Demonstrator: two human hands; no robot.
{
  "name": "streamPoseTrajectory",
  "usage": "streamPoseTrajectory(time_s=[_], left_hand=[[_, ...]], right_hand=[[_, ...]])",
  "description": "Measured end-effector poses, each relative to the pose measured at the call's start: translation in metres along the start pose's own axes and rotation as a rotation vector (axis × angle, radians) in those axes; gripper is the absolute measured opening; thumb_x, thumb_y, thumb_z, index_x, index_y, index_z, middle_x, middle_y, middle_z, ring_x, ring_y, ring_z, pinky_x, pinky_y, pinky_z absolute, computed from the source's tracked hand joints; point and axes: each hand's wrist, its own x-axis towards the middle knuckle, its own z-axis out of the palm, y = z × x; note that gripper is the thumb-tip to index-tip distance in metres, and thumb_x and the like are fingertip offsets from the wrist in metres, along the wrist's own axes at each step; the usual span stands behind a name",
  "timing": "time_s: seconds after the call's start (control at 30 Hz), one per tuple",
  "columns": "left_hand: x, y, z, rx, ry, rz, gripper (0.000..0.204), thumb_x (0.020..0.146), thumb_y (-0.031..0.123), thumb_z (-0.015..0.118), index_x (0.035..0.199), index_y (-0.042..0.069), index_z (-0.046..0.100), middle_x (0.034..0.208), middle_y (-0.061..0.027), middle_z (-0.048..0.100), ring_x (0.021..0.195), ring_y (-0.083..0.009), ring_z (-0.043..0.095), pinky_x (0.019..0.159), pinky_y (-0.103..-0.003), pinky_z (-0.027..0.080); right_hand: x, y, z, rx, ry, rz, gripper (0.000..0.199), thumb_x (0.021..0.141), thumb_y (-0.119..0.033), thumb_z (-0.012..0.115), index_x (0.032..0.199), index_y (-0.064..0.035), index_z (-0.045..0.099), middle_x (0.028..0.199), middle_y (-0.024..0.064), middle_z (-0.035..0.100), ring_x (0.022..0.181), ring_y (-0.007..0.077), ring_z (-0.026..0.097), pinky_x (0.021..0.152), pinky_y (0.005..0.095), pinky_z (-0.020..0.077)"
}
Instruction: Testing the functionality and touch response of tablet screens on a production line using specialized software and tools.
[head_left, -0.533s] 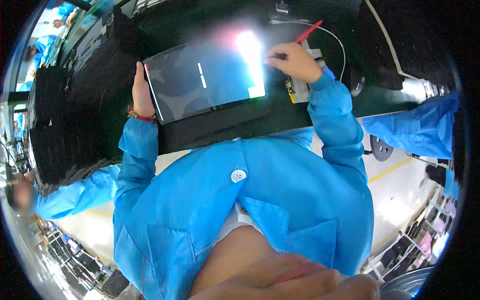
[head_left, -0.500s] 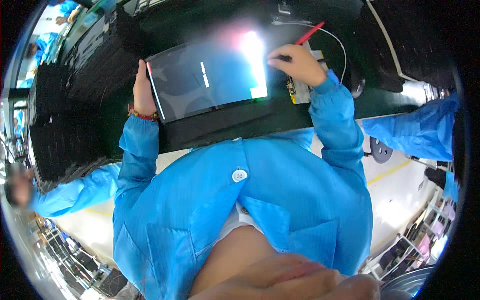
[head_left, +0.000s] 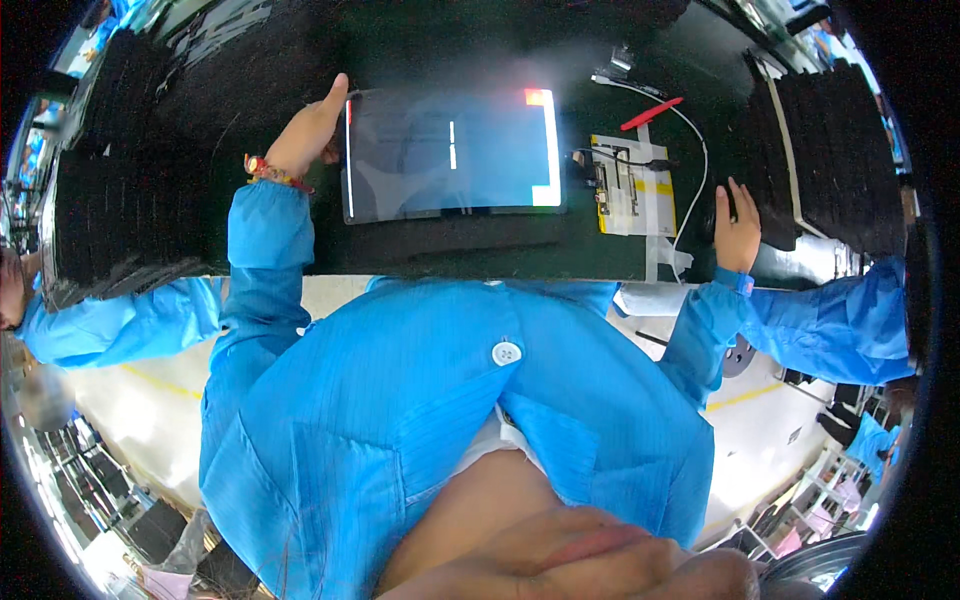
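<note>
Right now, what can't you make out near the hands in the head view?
In the head view:
Left hand: its back hides some fingers, so contact is unclear.
Glossy black rectangular panel with lit screen: its face hides the underside.
Right hand: covers whatever lies beneath its palm.
White-and-yellow flat board with dark circuitry: finest parts too small.

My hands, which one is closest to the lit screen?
The left hand, beaded bracelet on its wrist, beside the lit screen; the right hand is farther off, past the circuit board.
</note>
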Motion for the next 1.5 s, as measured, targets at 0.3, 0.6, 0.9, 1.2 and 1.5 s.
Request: streamPoseTrajectory(time_s=[0.3,0.6,0.9,1.2,1.5], left_hand=[[-0.001,0.011,0.003,0.6,0.085,0.065,0.084,0.089,0.065,0.013,0.061,0.001,0.06,0.059,-0.0137,0.059,0.057,-0.0248,0.059,0.06,-0.038,0.046],[-0.009,0.061,0.014,0.957,0.205,0.652,0.031,0.093,0.013,0.04,0.122,0.006,0.047,0.084,-0.0154,0.059,0.079,-0.0318,0.06,0.067,-0.039,0.049],[0.248,0.129,0.102,-0.153,0.086,0.767,0.064,0.091,0.055,0.038,0.122,0.0,0.048,0.11,-0.0131,0.058,0.098,-0.0224,0.055,0.086,-0.033,0.042],[0.437,0.071,0.103,-0.508,0.273,0.688,0.051,0.094,0.045,0.038,0.12,0.003,0.051,0.103,-0.008,0.06,0.087,-0.021,0.055,0.075,-0.033,0.044],[0.296,0.179,0.14,-0.535,0.151,0.369,0.044,0.092,0.023,0.032,0.129,0.002,0.039,0.126,-0.0178,0.049,0.114,-0.0332,0.048,0.096,-0.039,0.038]], right_hand=[[-0.005,0.002,0.014,-0.033,-0.017,-0.048,0.034,0.082,-0.027,0.06,0.112,-0.0098,0.062,0.118,0.0187,0.056,0.108,0.0336,0.054,0.093,0.0395,0.0422],[0.015,-0.02,-0.007,0.08,0.037,-0.021,0.035,0.086,-0.03,0.057,0.113,-0.0066,0.06,0.116,0.0189,0.057,0.11,0.0343,0.052,0.095,0.0386,0.04],[0.233,-0.021,0.064,1.414,-0.204,0.457,0.047,0.091,-0.037,0.05,0.123,-0.0025,0.05,0.123,0.0122,0.053,0.113,0.0227,0.05,0.097,0.0345,0.0367],[0.362,-0.113,0.206,1.439,-0.408,0.738,0.047,0.091,-0.04,0.047,0.126,-0.0094,0.049,0.122,0.0052,0.055,0.112,0.024,0.05,0.097,0.039,0.0366],[0.364,-0.056,0.265,1.811,-0.618,0.842,0.049,0.093,-0.039,0.035,0.135,-0.0127,0.038,0.136,0.0041,0.043,0.12,0.0226,0.043,0.107,0.0402,0.0253]])
